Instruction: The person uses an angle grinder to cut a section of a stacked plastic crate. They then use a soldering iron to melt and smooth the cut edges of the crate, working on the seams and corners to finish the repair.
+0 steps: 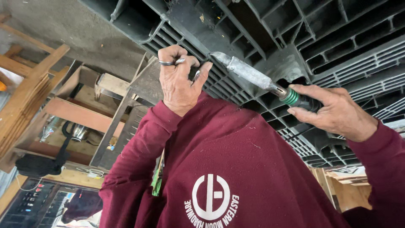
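Gripping the dark handle with green bands, the right hand [337, 112] holds a flat-bladed metal tool [249, 72] whose tip touches the black plastic pallet [320, 38]. Left of that tip, the ringed left hand [179, 80] presses its curled fingers against the pallet's grid; whether they clamp anything cannot be told. Maroon sleeves [228, 152] fill the view beneath the pallet.
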